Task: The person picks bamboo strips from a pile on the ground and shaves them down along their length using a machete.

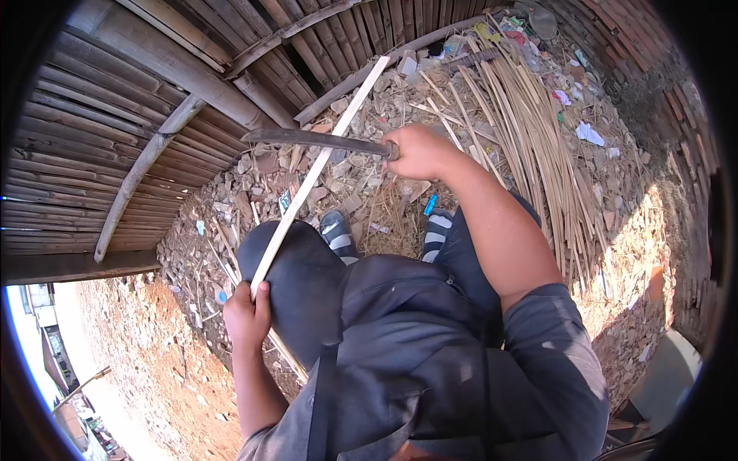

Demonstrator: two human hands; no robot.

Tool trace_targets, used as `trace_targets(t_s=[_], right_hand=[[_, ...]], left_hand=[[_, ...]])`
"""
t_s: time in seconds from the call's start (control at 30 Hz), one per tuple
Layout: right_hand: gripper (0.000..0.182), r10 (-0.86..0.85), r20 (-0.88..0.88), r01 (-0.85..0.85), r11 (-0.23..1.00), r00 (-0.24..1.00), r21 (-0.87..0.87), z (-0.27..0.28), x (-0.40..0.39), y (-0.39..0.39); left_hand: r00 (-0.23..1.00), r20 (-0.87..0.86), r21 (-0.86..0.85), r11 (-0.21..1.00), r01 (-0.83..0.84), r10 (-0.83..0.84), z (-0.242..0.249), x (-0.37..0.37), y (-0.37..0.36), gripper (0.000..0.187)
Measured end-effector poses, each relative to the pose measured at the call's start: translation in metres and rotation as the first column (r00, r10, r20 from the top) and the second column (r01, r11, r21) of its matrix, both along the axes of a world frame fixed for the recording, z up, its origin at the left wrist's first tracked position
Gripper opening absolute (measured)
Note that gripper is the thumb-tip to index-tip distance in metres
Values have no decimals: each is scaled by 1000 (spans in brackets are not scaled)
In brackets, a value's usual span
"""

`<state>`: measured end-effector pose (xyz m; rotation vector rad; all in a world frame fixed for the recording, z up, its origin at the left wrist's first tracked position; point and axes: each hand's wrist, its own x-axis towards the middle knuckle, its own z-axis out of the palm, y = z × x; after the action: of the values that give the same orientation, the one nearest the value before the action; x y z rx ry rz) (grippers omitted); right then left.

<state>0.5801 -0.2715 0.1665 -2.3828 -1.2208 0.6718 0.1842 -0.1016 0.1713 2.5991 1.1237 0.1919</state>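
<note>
My left hand (247, 313) is closed round the lower end of a long pale bamboo strip (314, 175), which slants up and to the right past my knee. My right hand (417, 152) grips the handle of a long dark knife (315, 139). The blade points left and crosses the strip in its upper half; whether it cuts into the wood cannot be made out. Below the hands are my dark-trousered knees and my feet in striped footwear.
A large pile of split bamboo strips (530, 131) lies on the rubble at the right. A bamboo slat wall (92, 138) rises at the upper left, and a brick wall (692, 154) stands at the far right. Litter and a blue object (430, 204) lie on the ground.
</note>
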Motion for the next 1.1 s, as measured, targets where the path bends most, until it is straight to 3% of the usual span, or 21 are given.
trace_targets(t_s=[0.07, 0.17, 0.33, 0.43, 0.47, 0.6, 0.7, 0.87, 0.97, 1.1], right_hand=[[51, -102, -33, 103, 993, 994, 55, -13, 18, -3], [51, -93, 51, 90, 994, 994, 60, -21, 17, -8], [35, 139, 27, -139, 990, 990, -8, -4, -23, -5], [35, 183, 84, -191, 978, 979, 90, -12, -18, -4], [38, 139, 14, -139, 990, 990, 9, -10, -9, -1], [46, -135, -18, 136, 988, 991, 78, -20, 24, -6], [46, -133, -28, 134, 988, 991, 81, -13, 18, -13], [41, 195, 38, -195, 981, 980, -5, -1, -19, -6], [34, 136, 14, -137, 984, 991, 116, -6, -7, -5], [38, -76, -5, 75, 960, 997, 271, -28, 18, -6]], left_hand=[[1000, -18, 10, 1000, -25, 25, 1, 3, -1, 52], [1000, 2, 30, 999, 13, -13, -1, 4, 1, 53], [1000, -13, -24, 1000, 7, -8, 1, 5, 3, 53], [1000, 9, -27, 999, 17, -17, -1, 2, 5, 52], [1000, 19, -34, 999, 12, -11, -2, 1, 4, 52], [1000, 11, -13, 1000, 0, 0, -1, 1, 3, 53], [1000, 10, -7, 1000, 16, -16, -4, 1, 6, 53], [1000, 17, -64, 998, 24, -23, -4, 0, 10, 54], [998, 41, -148, 988, 49, -43, 2, -3, 14, 55], [998, 53, -201, 979, 41, -31, 3, -1, 18, 56]])
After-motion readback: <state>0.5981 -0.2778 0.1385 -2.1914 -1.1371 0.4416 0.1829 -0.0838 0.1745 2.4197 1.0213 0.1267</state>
